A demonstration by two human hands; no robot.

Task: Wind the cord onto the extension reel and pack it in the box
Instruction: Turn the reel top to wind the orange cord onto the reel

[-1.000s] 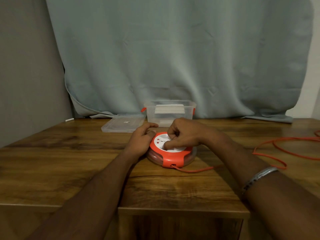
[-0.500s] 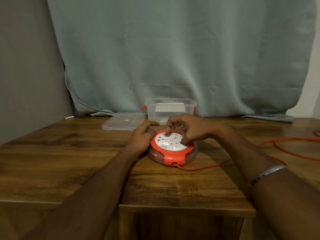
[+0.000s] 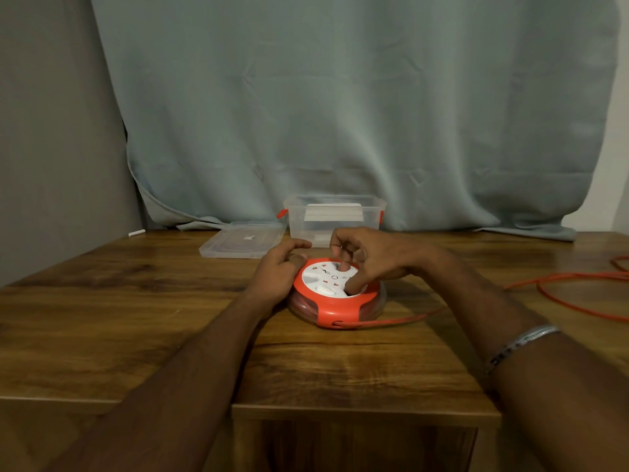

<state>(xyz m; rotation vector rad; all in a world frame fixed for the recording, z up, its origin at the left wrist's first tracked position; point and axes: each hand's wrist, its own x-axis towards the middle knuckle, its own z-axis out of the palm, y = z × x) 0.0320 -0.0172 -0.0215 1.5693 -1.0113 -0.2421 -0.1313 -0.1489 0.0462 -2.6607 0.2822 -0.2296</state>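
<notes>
we are winding the cord [image 3: 561, 284] in, and we judge a fair stretch is left, since loops of it lie loose on the surface [image 3: 102, 318] well off to the right. the reel [image 3: 337, 294] sits flat on the surface in front of the open clear box [image 3: 333, 219], whose lid [image 3: 243, 240] lies just to the left of it. to do this step well we want the base pinned so only the white dial on top turns, and the turning should be even, so the cord feeds straight into the slot at the near edge without bunching or kinking.

our left hand [image 3: 277, 267] rests against the left rim of the reel, fingers loosely curled around it, bracing rather than gripping hard. our right hand [image 3: 371, 260] arches over the top from the right, wrist raised, with a fingertip and the thumb pressed down onto the dial, apparently in its dimples, the other fingers spread above. both forearms reach straight forward and converge on the reel.
</notes>
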